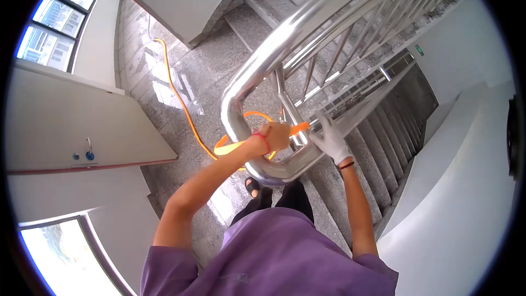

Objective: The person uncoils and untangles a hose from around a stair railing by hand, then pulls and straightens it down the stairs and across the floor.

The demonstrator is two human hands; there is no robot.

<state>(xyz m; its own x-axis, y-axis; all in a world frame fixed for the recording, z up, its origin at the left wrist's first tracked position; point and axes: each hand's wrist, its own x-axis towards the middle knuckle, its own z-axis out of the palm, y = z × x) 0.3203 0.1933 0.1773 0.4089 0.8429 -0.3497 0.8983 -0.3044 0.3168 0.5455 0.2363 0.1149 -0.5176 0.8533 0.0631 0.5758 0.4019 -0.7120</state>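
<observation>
My left hand [274,136], bare with a red string at the wrist, is closed round an orange tool [299,128] inside the loop of the steel handrail [238,101]. Part of the tool is hidden by my fingers. My right hand [331,138] wears a white glove and lies against the right side of the handrail loop, close to the tool's tip, with its fingers stretched out. Below my left wrist, a yellow and orange object [227,147] shows beside the rail. An orange hose [183,104] runs over the floor to the loop.
Stone steps [257,19] rise at the top, and more stairs [383,142] descend on the right beside a curved white wall [444,186]. A white door [71,126] with a handle stands left. Wet floor tiles [164,77] reflect window light.
</observation>
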